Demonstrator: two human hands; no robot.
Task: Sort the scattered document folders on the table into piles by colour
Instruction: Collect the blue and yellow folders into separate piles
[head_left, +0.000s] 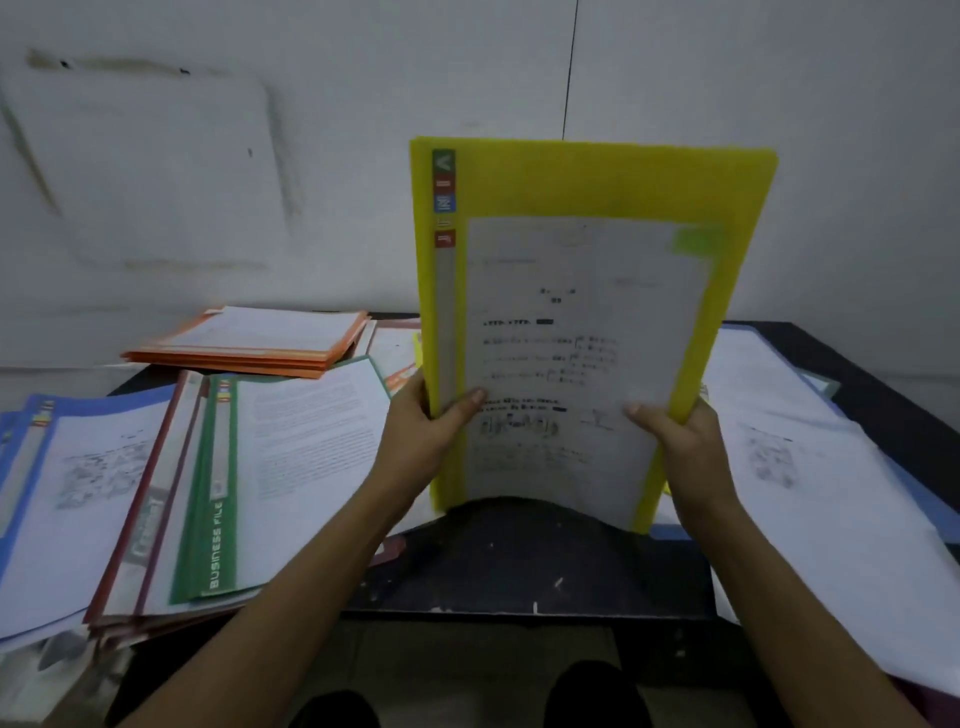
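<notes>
Yellow folder (597, 182) stands upright above the table (519, 561), its lower edges pinched by left hand (421, 421) and right hand (680, 436). Best kept square and lowered flat onto its colour's pile.

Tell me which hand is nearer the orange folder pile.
Left. The left hand grips the yellow folder at its left edge, right of the orange folder pile; the right hand grips the opposite edge, farther off.
</notes>
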